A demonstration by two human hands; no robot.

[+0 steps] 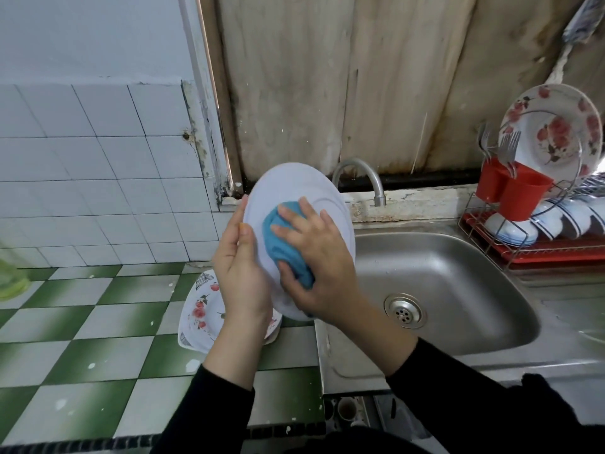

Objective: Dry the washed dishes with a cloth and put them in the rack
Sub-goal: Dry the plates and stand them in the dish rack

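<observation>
Frame centre: my left hand (240, 267) grips the plate (294, 188) by its left rim, while my right hand (317, 263) clutches the bunched cloth (281, 237) against its face. Best to wipe outward to the rim (wet china may slip). The tap (360, 172) stands close behind; the way right over the sink (458, 273) to the rack (523, 253) looks open.

The white plate (288, 188) has a smooth, faintly glossy glazed look; the blue cloth (284, 244) is soft, matt fabric. The sink (458, 263) is brushed metal with a dull sheen, the dish rack (481, 245) thin shiny wire over a red plastic tray (556, 253). The wooden boards (327, 77) look rough and stained.
</observation>
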